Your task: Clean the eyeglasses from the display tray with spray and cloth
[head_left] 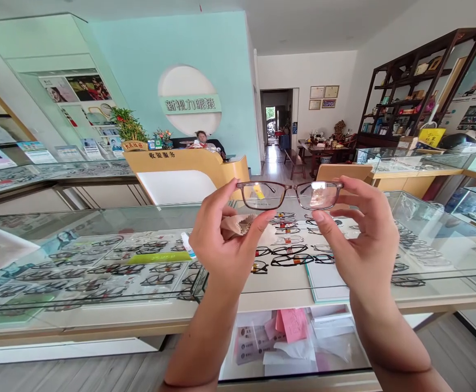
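A pair of brown-framed glasses (290, 194) is held up at chest height over a glass display counter (99, 272). My left hand (225, 239) pinches the left lens rim between thumb and fingers and also clutches a tan cleaning cloth (238, 224) in the palm. My right hand (358, 234) pinches the right lens rim from the side. The lenses face me.
The counter holds several rows of spectacle frames (291, 256), and a small white dropper bottle (188, 244) lies on the glass. Papers and pink slips (291, 324) sit on the shelf below. A person sits behind a yellow reception desk (189, 169). A dark shelf unit (421, 81) stands at right.
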Tool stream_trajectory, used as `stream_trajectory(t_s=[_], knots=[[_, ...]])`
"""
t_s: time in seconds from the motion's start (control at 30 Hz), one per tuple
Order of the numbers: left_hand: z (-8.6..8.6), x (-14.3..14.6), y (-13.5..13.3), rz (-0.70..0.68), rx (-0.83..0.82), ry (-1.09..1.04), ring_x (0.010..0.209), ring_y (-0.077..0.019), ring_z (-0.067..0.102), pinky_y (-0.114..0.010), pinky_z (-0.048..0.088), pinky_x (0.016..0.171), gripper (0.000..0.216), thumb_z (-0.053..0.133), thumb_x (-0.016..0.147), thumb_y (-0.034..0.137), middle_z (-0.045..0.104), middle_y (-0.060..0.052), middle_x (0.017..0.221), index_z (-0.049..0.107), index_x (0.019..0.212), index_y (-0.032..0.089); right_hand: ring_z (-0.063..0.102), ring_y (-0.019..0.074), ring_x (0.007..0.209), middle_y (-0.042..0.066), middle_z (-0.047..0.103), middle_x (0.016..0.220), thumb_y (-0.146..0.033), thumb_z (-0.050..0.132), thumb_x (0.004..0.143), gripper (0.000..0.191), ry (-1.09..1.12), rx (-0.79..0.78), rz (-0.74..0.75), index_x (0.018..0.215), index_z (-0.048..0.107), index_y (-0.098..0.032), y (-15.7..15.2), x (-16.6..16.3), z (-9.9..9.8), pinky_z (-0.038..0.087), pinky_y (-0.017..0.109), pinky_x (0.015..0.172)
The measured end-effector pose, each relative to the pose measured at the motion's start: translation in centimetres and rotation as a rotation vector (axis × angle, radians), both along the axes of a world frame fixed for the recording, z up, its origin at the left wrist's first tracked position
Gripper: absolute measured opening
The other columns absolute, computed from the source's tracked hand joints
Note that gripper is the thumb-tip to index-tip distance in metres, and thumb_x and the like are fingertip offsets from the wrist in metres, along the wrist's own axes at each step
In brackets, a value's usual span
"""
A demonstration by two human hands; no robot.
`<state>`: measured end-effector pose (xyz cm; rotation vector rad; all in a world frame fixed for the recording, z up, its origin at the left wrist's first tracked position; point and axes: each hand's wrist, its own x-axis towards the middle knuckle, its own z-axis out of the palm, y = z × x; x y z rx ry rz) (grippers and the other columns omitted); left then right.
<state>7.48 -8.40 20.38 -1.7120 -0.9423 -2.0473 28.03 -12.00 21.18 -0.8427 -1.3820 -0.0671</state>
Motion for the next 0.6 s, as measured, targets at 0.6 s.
stream_trajectory(t_s=[0.6], knots=[[-0.11,0.2,0.78,0.016,0.009,0.02,0.077,-0.0153,0.063,-0.031,0.053,0.06,0.061,0.093,0.086,0.043,0.076,-0.007,0.126,0.07,0.14,0.029,0.077,0.027,0.103,0.008,0.073,0.129,-0.04,0.078,0.099,0.046,-0.047,-0.042,-0.039,0.142,0.063,-0.034,0.33,0.23,0.02,0.065,0.047,0.081]])
